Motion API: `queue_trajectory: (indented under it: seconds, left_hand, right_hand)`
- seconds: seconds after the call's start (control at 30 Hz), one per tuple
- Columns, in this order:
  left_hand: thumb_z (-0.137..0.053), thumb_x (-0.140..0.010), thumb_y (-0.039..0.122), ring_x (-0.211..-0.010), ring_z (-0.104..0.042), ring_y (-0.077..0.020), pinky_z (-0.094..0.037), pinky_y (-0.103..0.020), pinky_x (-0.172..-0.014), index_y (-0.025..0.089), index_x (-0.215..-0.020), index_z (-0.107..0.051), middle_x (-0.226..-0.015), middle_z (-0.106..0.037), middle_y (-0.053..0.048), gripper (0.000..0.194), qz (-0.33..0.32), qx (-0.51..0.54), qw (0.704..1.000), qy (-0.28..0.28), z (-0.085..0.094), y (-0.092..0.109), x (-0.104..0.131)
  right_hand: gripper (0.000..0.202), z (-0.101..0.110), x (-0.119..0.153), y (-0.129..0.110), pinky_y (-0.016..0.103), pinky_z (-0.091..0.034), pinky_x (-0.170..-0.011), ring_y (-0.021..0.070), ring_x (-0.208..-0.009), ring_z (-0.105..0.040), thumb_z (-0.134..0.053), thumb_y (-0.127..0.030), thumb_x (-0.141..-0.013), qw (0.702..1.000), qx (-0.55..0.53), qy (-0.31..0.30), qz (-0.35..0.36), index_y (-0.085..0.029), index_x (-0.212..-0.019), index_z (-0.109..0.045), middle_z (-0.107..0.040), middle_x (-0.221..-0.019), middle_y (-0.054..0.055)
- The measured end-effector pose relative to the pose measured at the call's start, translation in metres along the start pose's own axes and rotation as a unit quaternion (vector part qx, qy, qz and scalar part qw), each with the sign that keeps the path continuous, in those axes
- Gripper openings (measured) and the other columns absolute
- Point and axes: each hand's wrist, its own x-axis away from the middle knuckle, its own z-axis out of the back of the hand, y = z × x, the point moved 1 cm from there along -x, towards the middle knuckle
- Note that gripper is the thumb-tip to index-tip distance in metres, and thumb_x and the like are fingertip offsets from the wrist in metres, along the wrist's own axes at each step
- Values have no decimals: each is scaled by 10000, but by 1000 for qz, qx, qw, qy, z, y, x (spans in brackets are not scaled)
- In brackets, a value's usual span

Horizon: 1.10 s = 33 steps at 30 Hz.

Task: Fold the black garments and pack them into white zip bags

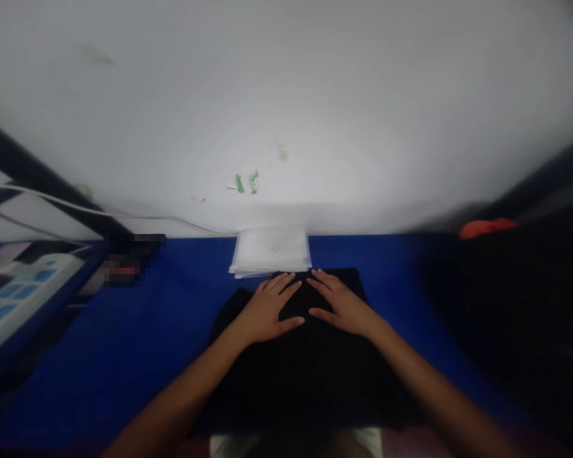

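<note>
A piece of black cloth (315, 375), perhaps a garment, lies spread on the blue table in front of me. My left hand (272, 308) rests flat on its upper part, fingers spread. Beside it, my right hand (339, 302) also lies flat on the cloth with fingers apart. The two thumbs point toward each other with a small gap between them. Just beyond my fingertips sits a stack of clear or whitish plastic bags (272, 249), against the wall.
The blue tabletop (138, 343) meets a white wall (315, 127) with green tape scraps. A white cable (172, 219) runs to the bags. At left stand a white-and-blue panel (23, 299) and a blurred dark item (128, 261). A dark mass (516, 305) with something orange (487, 228) fills the right.
</note>
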Motion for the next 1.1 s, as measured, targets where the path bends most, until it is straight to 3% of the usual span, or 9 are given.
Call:
queue_trajectory:
  seconds: [1.1]
  left_hand:
    - [-438, -875, 684, -1436, -255, -301, -265, -514, -1138, 257, -1496, -304, -1572, -281, -86, 765, 2, -10, 1000, -3, -2, -1, 0]
  right_hand:
    - [699, -3, 1, 3, 527, -296, -1141, 311, -1438, -269, -551, -547, -885, 1000, -13, 12, 0, -185, -1462, -393, -323, -1542, 172]
